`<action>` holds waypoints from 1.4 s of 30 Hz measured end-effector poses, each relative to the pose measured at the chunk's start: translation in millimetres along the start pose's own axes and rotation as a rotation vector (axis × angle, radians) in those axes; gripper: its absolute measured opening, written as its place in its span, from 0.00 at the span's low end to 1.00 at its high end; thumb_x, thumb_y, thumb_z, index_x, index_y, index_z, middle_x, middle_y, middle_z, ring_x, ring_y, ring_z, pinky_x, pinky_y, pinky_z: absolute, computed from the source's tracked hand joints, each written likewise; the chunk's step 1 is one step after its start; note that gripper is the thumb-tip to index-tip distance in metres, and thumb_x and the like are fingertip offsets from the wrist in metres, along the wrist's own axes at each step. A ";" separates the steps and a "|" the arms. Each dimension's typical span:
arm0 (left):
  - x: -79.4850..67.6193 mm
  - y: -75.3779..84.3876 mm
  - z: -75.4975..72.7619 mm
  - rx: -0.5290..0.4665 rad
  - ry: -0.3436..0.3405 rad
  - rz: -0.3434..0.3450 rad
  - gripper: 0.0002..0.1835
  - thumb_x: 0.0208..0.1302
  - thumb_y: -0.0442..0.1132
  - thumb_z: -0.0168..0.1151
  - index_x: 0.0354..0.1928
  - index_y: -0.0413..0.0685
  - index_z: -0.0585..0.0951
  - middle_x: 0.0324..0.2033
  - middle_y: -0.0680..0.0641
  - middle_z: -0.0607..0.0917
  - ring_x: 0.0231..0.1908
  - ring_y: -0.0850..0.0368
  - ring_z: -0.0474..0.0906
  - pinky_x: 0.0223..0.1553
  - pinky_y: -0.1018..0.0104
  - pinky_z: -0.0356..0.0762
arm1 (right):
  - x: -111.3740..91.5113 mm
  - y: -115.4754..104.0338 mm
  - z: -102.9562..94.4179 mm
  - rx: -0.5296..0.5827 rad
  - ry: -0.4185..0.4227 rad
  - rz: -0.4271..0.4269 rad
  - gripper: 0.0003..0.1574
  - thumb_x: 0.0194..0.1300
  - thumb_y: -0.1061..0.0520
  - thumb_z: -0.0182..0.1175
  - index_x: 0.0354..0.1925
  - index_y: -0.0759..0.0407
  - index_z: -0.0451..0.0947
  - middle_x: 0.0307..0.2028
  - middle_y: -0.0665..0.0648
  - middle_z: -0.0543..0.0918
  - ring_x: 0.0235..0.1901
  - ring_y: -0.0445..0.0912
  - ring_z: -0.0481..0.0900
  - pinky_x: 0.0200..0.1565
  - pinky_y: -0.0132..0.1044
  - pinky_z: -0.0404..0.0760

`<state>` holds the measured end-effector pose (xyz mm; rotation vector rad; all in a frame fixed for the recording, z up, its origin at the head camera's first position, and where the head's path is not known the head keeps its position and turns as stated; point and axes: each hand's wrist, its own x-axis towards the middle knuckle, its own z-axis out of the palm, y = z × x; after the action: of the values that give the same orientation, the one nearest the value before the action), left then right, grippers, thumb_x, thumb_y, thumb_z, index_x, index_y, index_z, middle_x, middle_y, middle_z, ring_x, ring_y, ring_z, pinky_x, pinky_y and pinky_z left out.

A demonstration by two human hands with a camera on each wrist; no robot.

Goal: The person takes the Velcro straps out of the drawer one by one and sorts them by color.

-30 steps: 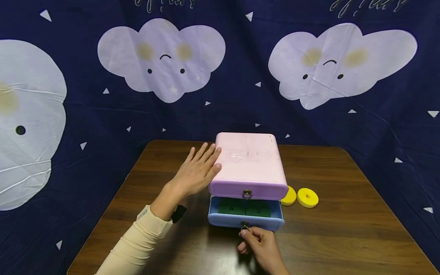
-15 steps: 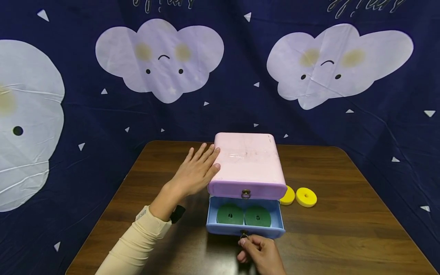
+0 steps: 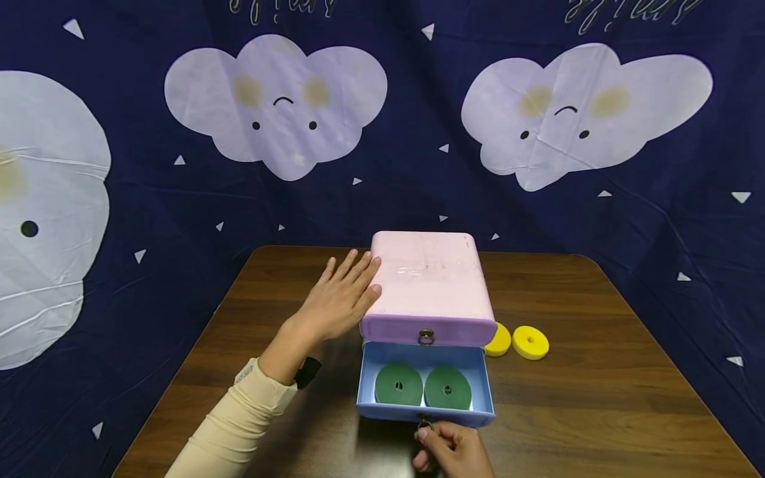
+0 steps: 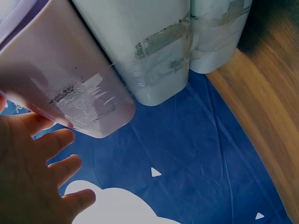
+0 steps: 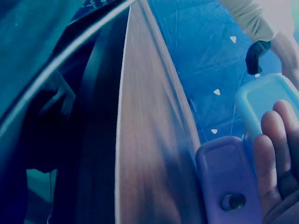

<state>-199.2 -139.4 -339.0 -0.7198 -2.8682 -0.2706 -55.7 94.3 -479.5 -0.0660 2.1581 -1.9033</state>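
My left hand (image 3: 337,297) rests with spread, straight fingers on the left edge of a pink-topped drawer box (image 3: 427,275). In the left wrist view, its fingers touch the pink tier (image 4: 84,84). The upper purple drawer front (image 3: 394,329) is closed and carries a ring pull. Below it, a blue drawer (image 3: 366,382) stands out toward me. Two flat green discs (image 3: 398,384) with small centre holes lie side by side in it. My right hand (image 3: 457,450) pinches the blue drawer's ring pull (image 3: 425,425) between thumb and fingers. The right wrist view shows the purple front (image 5: 229,172) beside that hand.
Two yellow discs (image 3: 530,342) with centre holes lie right of the box, one partly hidden behind it. Pale lower tiers (image 4: 145,56) show in the left wrist view. The wooden table (image 3: 592,398) ends before a dark blue cloud-print cloth (image 3: 418,192).
My right hand has drawn the blue drawer farther out toward me, bringing the green discs into full view. The left hand has kept its place on the box.
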 end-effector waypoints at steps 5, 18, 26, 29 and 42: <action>0.0 -0.3 0.0 0.004 0.011 0.006 0.30 0.74 0.58 0.29 0.74 0.57 0.50 0.74 0.50 0.50 0.75 0.51 0.37 0.73 0.42 0.36 | -5.3 -1.6 0.1 0.011 -0.014 0.047 0.26 0.61 0.48 0.62 0.36 0.75 0.79 0.22 0.59 0.86 0.20 0.41 0.83 0.26 0.34 0.83; 0.3 -0.4 0.0 -0.008 0.028 0.012 0.30 0.74 0.57 0.30 0.74 0.56 0.51 0.74 0.48 0.52 0.75 0.49 0.39 0.72 0.42 0.37 | -14.9 -3.0 3.4 -0.050 0.027 0.077 0.19 0.61 0.52 0.61 0.33 0.71 0.81 0.19 0.55 0.86 0.16 0.36 0.79 0.17 0.28 0.75; -0.1 0.0 -1.3 -0.008 0.016 0.005 0.30 0.74 0.58 0.29 0.74 0.57 0.50 0.74 0.48 0.52 0.75 0.51 0.38 0.73 0.42 0.36 | -19.7 -1.3 4.7 0.012 0.005 0.093 0.21 0.58 0.52 0.63 0.30 0.74 0.80 0.18 0.54 0.85 0.16 0.36 0.79 0.18 0.30 0.77; -0.2 0.0 -1.3 -0.008 0.013 0.004 0.31 0.74 0.58 0.29 0.74 0.57 0.50 0.74 0.48 0.52 0.75 0.51 0.37 0.73 0.42 0.36 | -21.6 -4.1 6.4 -0.008 0.017 0.076 0.19 0.59 0.55 0.63 0.28 0.74 0.80 0.17 0.50 0.85 0.15 0.34 0.78 0.18 0.29 0.77; 0.1 -1.0 1.0 -0.007 0.003 0.001 0.31 0.74 0.59 0.28 0.74 0.58 0.48 0.74 0.50 0.50 0.75 0.52 0.36 0.73 0.43 0.35 | -23.7 3.8 7.5 -0.040 0.063 -0.042 0.15 0.60 0.60 0.61 0.29 0.76 0.80 0.17 0.52 0.84 0.16 0.31 0.77 0.18 0.31 0.78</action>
<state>-199.8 -140.0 -340.1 -0.7219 -2.8651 -0.2813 -30.6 92.4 -480.1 -0.0598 2.2536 -1.9091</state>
